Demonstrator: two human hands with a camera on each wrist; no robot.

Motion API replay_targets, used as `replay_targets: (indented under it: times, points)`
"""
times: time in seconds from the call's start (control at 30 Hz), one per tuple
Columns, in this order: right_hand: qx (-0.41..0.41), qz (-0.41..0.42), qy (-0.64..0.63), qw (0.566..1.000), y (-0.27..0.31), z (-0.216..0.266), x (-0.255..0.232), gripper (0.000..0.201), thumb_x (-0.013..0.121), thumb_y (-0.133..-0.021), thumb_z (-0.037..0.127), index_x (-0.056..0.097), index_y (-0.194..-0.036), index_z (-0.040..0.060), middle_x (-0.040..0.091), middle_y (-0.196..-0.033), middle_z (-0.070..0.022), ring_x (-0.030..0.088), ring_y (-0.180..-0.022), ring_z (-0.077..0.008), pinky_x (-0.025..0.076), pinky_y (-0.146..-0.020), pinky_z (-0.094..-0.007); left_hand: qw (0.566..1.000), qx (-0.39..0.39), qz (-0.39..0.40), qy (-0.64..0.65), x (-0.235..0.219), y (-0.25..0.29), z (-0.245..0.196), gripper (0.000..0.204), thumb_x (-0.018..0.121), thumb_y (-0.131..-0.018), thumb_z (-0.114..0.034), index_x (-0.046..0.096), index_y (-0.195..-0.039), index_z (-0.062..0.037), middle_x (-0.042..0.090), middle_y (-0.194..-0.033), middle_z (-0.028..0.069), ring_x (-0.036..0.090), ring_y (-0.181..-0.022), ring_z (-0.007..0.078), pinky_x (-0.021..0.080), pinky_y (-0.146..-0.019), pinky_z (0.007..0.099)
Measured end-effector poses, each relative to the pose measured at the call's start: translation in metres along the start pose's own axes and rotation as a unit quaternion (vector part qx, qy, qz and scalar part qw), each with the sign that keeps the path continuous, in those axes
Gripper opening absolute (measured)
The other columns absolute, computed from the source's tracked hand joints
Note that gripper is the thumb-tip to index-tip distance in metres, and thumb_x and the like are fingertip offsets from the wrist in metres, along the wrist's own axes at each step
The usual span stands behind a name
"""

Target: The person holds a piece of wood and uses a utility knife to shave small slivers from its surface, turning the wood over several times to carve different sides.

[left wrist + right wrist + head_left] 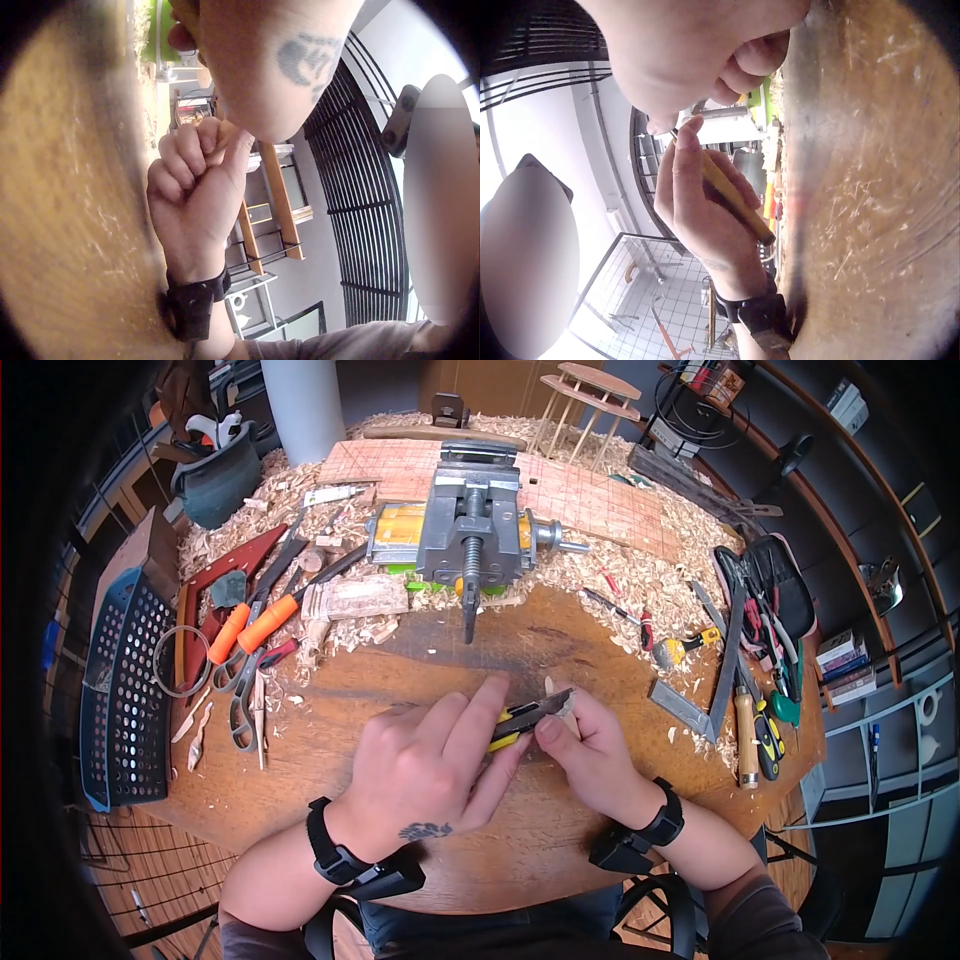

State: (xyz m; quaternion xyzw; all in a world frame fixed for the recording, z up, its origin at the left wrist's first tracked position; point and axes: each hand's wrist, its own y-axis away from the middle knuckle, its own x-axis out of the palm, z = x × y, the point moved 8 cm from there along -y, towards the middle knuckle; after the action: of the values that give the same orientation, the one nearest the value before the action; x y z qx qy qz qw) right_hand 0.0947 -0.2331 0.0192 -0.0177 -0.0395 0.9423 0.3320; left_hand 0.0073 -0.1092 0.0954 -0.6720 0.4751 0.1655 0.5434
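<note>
Over the near middle of the wooden table, my left hand point(420, 755) grips a yellow and black utility knife point(508, 732), its grey blade angled up toward the right. In the right wrist view the knife's yellow handle point(726, 193) runs through the left palm. My right hand point(598, 755) pinches a small pale piece of wood point(568, 712) between thumb and fingers. The blade overlaps this piece right at the right thumb. In the left wrist view, the fingers of the right hand point(196, 191) are curled, and the left hand covers most of the work.
A grey vise point(475, 520) stands ahead, amid wood shavings. On the left lie orange-handled tools point(268, 622), scissors point(240, 700) and a blue perforated basket point(130, 690). To the right are a square point(690, 710), a wood-handled tool point(746, 745) and a tool case point(775, 590).
</note>
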Motion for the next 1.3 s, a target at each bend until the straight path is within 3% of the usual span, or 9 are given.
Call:
replay_targets:
  times: [0.13, 0.3, 0.53, 0.77, 0.83, 0.9, 1.3]
  points:
    - [-0.01, -0.009, 0.032, 0.999, -0.002, -0.003, -0.002, 0.03, 0.061, -0.109, 0.03, 0.059, -0.122, 0.0032, 0.063, -0.102, -0.0002, 0.055, -0.096, -0.0072, 0.047, -0.086, -0.0265, 1.0, -0.011, 0.026, 0.0, 0.004, 0.0, 0.002, 0.049, 0.08, -0.083, -0.017, 0.066, -0.125, 0.0048, 0.067, -0.077, 0.0133, 0.067, -0.06, 0.0298, 0.054, -0.057, 0.0368]
    - [0.005, 0.013, -0.048, 0.999, -0.001, -0.004, 0.003, 0.035, 0.057, -0.111, 0.028, 0.051, -0.133, 0.0021, 0.06, -0.115, -0.002, 0.053, -0.106, -0.007, 0.045, -0.093, -0.0262, 0.998, -0.007, 0.062, 0.001, 0.01, 0.003, 0.004, 0.05, 0.079, -0.084, -0.017, 0.065, -0.127, 0.0049, 0.068, -0.082, 0.0126, 0.068, -0.063, 0.0287, 0.055, -0.058, 0.0365]
    - [0.023, 0.025, -0.114, 0.993, 0.001, -0.006, 0.006, 0.031, 0.056, -0.111, 0.026, 0.052, -0.131, 0.0021, 0.06, -0.117, -0.0008, 0.052, -0.107, -0.0063, 0.045, -0.094, -0.0259, 0.999, -0.001, 0.041, 0.002, 0.008, 0.002, 0.004, 0.05, 0.079, -0.084, -0.017, 0.066, -0.127, 0.0047, 0.067, -0.078, 0.0124, 0.067, -0.061, 0.0286, 0.054, -0.057, 0.0359]
    - [0.011, 0.005, -0.057, 0.998, -0.001, -0.001, 0.002, 0.03, 0.062, -0.108, 0.029, 0.059, -0.12, 0.0019, 0.062, -0.103, 0.0013, 0.053, -0.095, -0.005, 0.046, -0.085, -0.0246, 1.0, 0.023, 0.007, -0.015, 0.003, 0.001, -0.001, 0.048, 0.076, -0.088, -0.023, 0.066, -0.125, 0.0059, 0.06, -0.073, 0.0091, 0.065, -0.055, 0.0237, 0.052, -0.05, 0.0357]
    - [0.01, 0.002, -0.042, 0.999, -0.001, -0.002, -0.001, 0.03, 0.064, -0.108, 0.03, 0.061, -0.117, 0.002, 0.063, -0.1, 0.0017, 0.053, -0.092, -0.005, 0.047, -0.082, -0.0246, 1.0, -0.003, 0.006, 0.005, 0.001, 0.0, 0.001, 0.048, 0.079, -0.082, -0.015, 0.067, -0.124, 0.0045, 0.065, -0.073, 0.0127, 0.066, -0.058, 0.0295, 0.053, -0.055, 0.0366]
    - [0.025, 0.005, -0.001, 1.0, 0.0, -0.004, -0.003, 0.029, 0.065, -0.107, 0.03, 0.062, -0.114, 0.0022, 0.063, -0.098, 0.0021, 0.054, -0.09, -0.0051, 0.047, -0.079, -0.0247, 1.0, -0.003, 0.007, 0.004, 0.0, -0.001, 0.0, 0.049, 0.08, -0.082, -0.015, 0.067, -0.125, 0.0045, 0.065, -0.073, 0.0129, 0.066, -0.058, 0.0295, 0.053, -0.055, 0.0367]
    - [0.015, 0.017, -0.104, 0.994, 0.0, -0.007, 0.004, 0.031, 0.059, -0.11, 0.029, 0.059, -0.124, 0.0018, 0.064, -0.109, 0.0, 0.055, -0.102, -0.0055, 0.047, -0.091, -0.0259, 0.999, -0.002, 0.041, 0.01, 0.007, 0.002, 0.003, 0.049, 0.079, -0.083, -0.015, 0.066, -0.126, 0.0051, 0.067, -0.077, 0.0132, 0.068, -0.061, 0.0292, 0.054, -0.057, 0.0366]
